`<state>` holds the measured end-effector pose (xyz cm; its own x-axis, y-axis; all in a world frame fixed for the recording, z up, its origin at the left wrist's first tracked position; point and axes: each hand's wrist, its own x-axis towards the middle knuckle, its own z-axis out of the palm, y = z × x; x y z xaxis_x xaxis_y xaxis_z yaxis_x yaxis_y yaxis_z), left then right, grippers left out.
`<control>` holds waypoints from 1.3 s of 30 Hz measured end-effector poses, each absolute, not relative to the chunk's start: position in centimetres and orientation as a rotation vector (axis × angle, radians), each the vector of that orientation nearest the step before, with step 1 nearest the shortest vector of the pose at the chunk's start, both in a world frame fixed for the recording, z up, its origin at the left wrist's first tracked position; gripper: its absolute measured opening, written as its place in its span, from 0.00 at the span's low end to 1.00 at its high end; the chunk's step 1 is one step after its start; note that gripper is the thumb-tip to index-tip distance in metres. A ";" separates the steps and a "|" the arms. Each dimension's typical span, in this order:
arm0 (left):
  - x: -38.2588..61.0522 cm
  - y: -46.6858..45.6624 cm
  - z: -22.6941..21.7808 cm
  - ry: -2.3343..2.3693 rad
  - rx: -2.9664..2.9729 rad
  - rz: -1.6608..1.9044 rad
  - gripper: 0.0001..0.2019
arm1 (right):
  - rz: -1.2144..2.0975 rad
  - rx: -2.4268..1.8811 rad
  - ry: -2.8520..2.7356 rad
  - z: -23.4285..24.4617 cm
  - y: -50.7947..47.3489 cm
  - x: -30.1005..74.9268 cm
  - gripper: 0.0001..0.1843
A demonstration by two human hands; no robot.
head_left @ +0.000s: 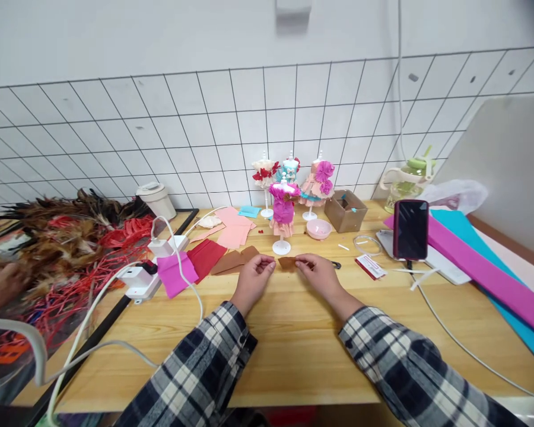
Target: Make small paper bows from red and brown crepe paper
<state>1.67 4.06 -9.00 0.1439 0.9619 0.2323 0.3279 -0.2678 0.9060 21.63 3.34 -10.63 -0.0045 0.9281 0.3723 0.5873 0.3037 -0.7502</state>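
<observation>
My right hand [319,274] pinches a small brown paper piece [288,262] low over the wooden table [293,350]. My left hand [253,277] hovers just left of that piece with its fingers curled; whether it touches the paper I cannot tell. Just behind my hands stands a small mannequin in a pink paper dress [283,209]. More brown paper sheets [235,261] lie to the left of my left hand.
Three more dressed mini mannequins [311,181] stand by the tiled wall. Red, magenta and pink papers [204,256], a power strip with chargers [142,279], a cardboard box [346,211], pink bowl [318,229], propped phone [410,230], long magenta and blue sheets [485,273], and feathers [57,237] surround me.
</observation>
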 end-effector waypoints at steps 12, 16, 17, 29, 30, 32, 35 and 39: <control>1.8 3.1 -9.6 1.071 1.957 0.834 0.12 | 0.117 -1.352 -2.131 -8.9 1.2 20.3 0.19; 1.8 3.3 -9.9 1.153 1.862 0.837 0.10 | 0.069 -1.343 -2.155 -8.7 0.9 20.3 0.13; 1.7 3.3 -9.9 1.167 1.823 0.852 0.09 | 0.044 -1.336 -2.156 -8.6 0.9 20.3 0.12; 1.9 3.2 -9.2 1.196 1.781 0.913 0.11 | -0.031 -1.182 -2.193 -8.1 0.6 20.1 0.11; 1.9 3.2 -9.3 1.196 1.782 0.910 0.11 | -0.034 -1.200 -2.198 -8.2 0.6 20.1 0.09; 2.0 3.3 -9.4 1.201 1.785 0.908 0.12 | -0.033 -1.229 -2.202 -8.1 0.7 20.2 0.09; 1.8 3.7 -9.7 1.251 1.796 0.925 0.12 | -0.021 -1.247 -2.210 -7.7 0.7 20.4 0.09; 0.8 4.5 -9.8 1.497 1.963 0.988 0.09 | -0.020 -1.234 -2.378 -7.3 0.7 20.6 0.10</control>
<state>0.84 4.52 -9.77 0.1418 0.9561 0.2563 0.6117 -0.2882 0.7368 20.59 0.67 -7.25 -0.4929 0.7713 0.4027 0.7779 0.5979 -0.1931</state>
